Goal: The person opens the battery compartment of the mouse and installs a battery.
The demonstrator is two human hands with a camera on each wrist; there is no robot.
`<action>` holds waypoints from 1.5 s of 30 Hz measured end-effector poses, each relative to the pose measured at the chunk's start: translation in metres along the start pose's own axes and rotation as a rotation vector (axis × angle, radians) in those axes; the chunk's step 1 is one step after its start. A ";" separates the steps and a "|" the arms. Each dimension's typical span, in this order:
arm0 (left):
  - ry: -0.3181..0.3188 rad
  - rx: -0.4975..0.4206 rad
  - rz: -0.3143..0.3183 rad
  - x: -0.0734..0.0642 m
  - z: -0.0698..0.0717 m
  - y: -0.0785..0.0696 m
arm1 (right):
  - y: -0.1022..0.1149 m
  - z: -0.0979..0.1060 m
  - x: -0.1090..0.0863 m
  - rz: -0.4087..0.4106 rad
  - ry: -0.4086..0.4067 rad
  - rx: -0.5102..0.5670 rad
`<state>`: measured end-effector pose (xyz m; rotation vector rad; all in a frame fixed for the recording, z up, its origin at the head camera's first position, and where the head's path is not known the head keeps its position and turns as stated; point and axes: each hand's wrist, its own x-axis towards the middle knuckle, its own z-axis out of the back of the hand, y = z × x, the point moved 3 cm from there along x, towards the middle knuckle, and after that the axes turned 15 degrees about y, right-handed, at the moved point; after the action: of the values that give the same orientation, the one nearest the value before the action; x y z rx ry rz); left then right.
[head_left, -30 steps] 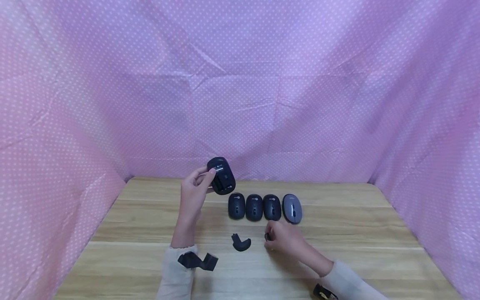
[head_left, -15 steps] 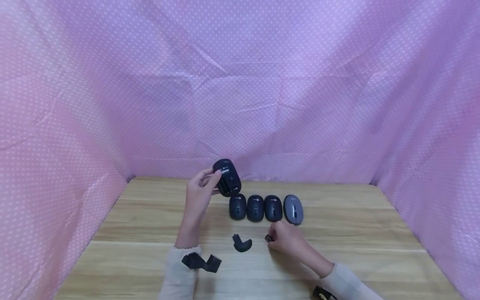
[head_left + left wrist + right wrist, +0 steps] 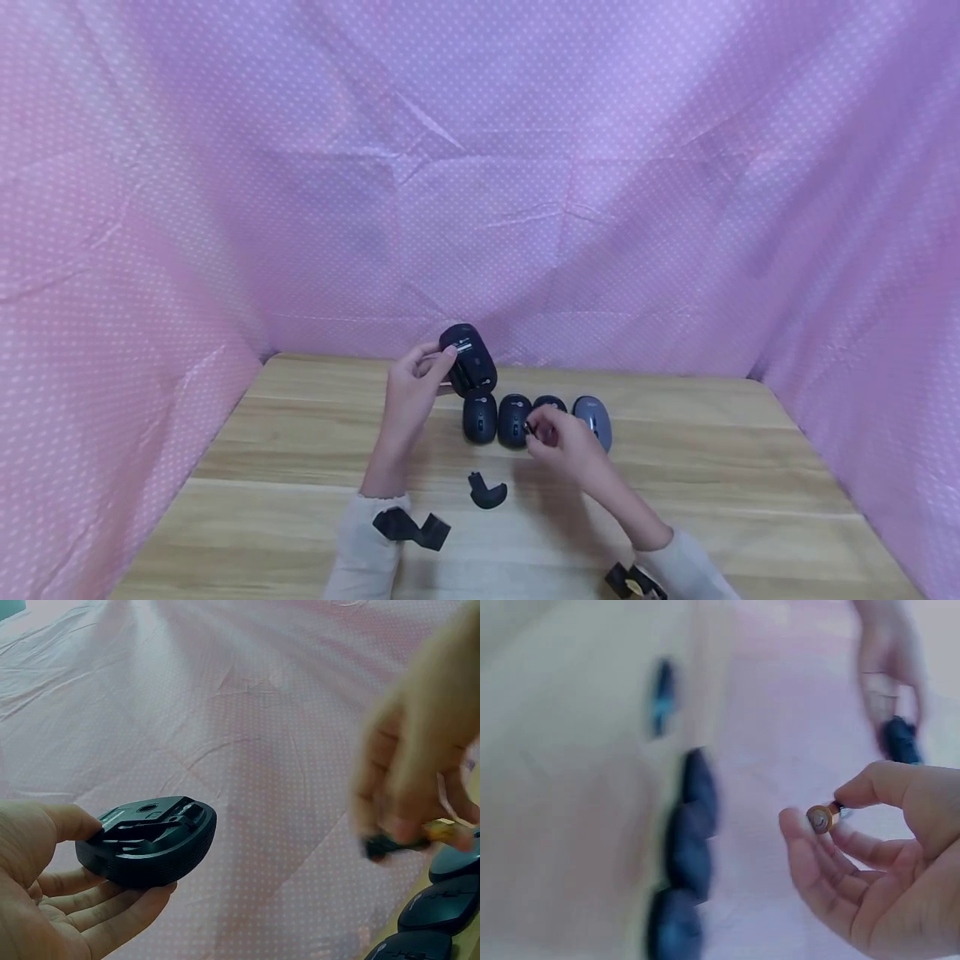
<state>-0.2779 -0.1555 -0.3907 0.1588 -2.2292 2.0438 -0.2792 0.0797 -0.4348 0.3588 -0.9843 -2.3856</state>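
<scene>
My left hand holds a black computer mouse underside up, raised above the table, thumb on its label side and fingers beneath. In the left wrist view the mouse shows an open battery slot along its bottom. Between thumb and fingers, my right hand pinches a black and copper-coloured battery, one round end facing the right wrist camera. That hand is over the row of mice, partly covering them. A curved black battery cover lies on the table between the two forearms.
Standing in a row on the wooden table are black mice, the leftmost one just below the held mouse, and a grey mouse at the right end. A pink dotted cloth hangs behind and at both sides.
The right hand has lifted the battery off the table area and moved up over the row of mice. The left hand with the mouse has drifted slightly right and down.
</scene>
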 end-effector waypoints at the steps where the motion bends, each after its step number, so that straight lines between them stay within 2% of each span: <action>1: 0.001 -0.001 0.004 0.000 -0.001 0.001 | 0.006 0.004 0.001 0.038 -0.010 0.041; 5: 0.010 0.012 0.023 0.002 -0.007 0.003 | 0.031 0.017 0.005 0.142 -0.064 0.167; 11: 0.031 0.044 0.027 0.003 -0.020 0.005 | 0.056 0.024 0.010 0.203 -0.188 0.210; 16: 0.051 0.071 0.003 0.005 -0.028 0.006 | 0.066 0.020 0.013 0.207 -0.260 0.156; 22: 0.030 0.100 -0.016 0.006 -0.028 0.005 | 0.069 0.013 0.016 0.221 -0.348 0.087; 27: 0.007 0.133 -0.045 0.006 -0.028 0.002 | 0.070 0.008 0.018 0.227 -0.384 0.061; 33: 0.010 0.145 -0.062 0.003 -0.033 0.001 | 0.071 0.007 0.019 0.215 -0.415 0.040; 36: -0.007 0.126 -0.056 0.004 -0.032 0.004 | 0.069 0.007 0.019 0.239 -0.414 0.041; 40: -0.034 0.054 -0.045 0.005 -0.028 0.007 | 0.067 0.007 0.020 0.299 -0.392 0.066; 42: -0.025 0.009 -0.043 0.006 -0.027 0.008 | 0.066 0.007 0.020 0.327 -0.392 0.078; 45: 0.022 -0.052 -0.041 0.006 -0.027 0.008 | 0.063 0.007 0.019 0.354 -0.428 0.073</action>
<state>-0.2849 -0.1277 -0.3950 0.1743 -2.2451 1.9551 -0.2742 0.0351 -0.3858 -0.2960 -1.2075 -2.1407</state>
